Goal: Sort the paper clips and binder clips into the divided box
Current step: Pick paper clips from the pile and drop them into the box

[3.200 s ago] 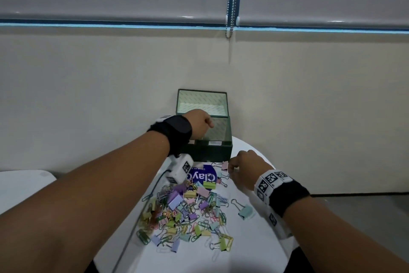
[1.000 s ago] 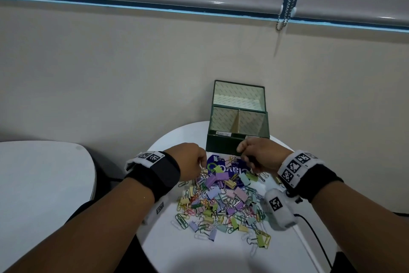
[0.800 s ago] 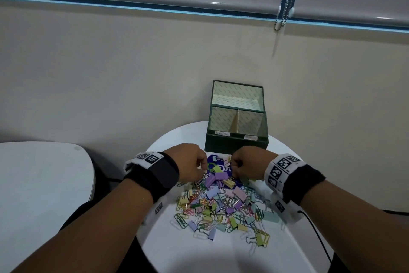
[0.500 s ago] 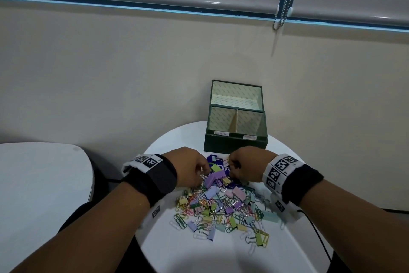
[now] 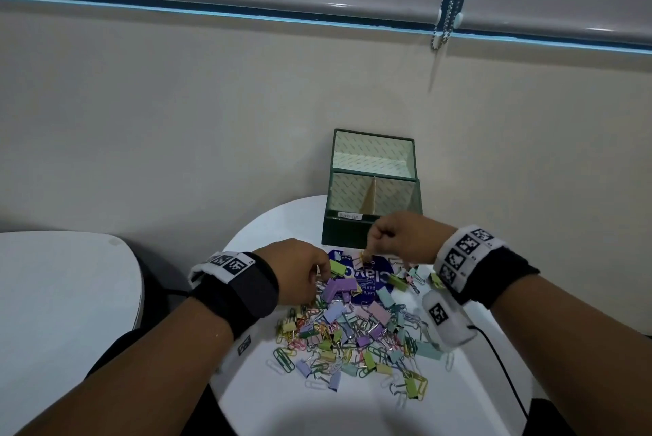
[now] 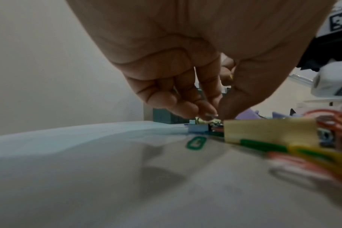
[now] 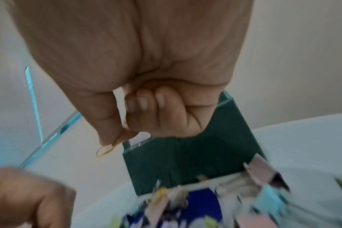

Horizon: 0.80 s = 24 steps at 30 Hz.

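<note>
Lifted off the pile (image 5: 352,333), my right hand (image 5: 405,238) pinches a yellow paper clip (image 7: 104,150); left hand (image 5: 296,271) pinches into the pile. Clear the divided box (image 5: 344,236) rim first, then release.

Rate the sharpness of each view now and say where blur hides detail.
Head view: mostly sharp; the heap of pastel binder clips and paper clips and dark green divided box read clearly. Left wrist view: left hand fairly sharp, foreground clips smeared. Right wrist view: motion-blurred; the right hand pinches a yellow paper clip.
</note>
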Tool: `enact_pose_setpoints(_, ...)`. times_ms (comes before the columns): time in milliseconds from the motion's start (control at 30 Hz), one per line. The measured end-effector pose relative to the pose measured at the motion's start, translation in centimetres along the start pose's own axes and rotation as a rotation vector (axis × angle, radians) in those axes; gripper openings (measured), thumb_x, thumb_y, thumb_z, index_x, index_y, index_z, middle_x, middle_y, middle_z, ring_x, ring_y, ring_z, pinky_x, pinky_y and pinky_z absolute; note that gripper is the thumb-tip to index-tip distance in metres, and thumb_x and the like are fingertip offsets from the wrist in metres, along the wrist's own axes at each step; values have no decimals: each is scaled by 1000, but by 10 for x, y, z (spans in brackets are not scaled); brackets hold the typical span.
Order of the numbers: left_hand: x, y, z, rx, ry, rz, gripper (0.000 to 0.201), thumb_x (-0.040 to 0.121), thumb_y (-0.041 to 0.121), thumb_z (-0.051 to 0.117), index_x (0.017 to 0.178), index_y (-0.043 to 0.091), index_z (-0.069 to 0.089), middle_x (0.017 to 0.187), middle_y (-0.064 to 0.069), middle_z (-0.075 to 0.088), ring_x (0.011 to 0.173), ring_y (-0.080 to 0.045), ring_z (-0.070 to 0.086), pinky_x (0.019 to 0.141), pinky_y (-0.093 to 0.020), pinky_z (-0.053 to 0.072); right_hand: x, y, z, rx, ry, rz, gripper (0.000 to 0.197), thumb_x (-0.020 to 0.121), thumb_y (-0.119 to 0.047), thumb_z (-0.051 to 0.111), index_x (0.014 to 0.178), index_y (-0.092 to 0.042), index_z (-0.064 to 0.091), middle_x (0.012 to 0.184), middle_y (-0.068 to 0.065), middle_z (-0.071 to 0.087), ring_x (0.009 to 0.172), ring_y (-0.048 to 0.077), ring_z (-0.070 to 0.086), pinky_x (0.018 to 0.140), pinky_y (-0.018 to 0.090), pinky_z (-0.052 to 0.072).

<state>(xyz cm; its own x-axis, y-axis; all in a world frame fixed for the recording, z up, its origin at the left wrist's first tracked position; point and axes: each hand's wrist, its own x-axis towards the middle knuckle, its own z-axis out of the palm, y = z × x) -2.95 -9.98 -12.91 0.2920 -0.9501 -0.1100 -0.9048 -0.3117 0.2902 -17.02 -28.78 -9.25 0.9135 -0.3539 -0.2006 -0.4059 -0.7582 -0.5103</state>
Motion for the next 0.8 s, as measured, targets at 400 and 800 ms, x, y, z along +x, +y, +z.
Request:
enact_pose_setpoints(400,0,2,-4,-144,148,134,37,84,8,55,107,35,65,82,15,47,74,-5,48,67,-16,40,32,17,-31,-232,353,184,27,97,-6,56,120,-15,66,123,6,64,110,25,63,94,33,51)
enact_pose_setpoints(800,2,-4,-6,-108,266,104,38,94,3,46,118,26,65,110,6,64,100,-14,60,92,-32,49,22,-12,24,-490,-34,23,26,100,-34,56,116,-21,72,115,2,70,105,23,64,91,36,53)
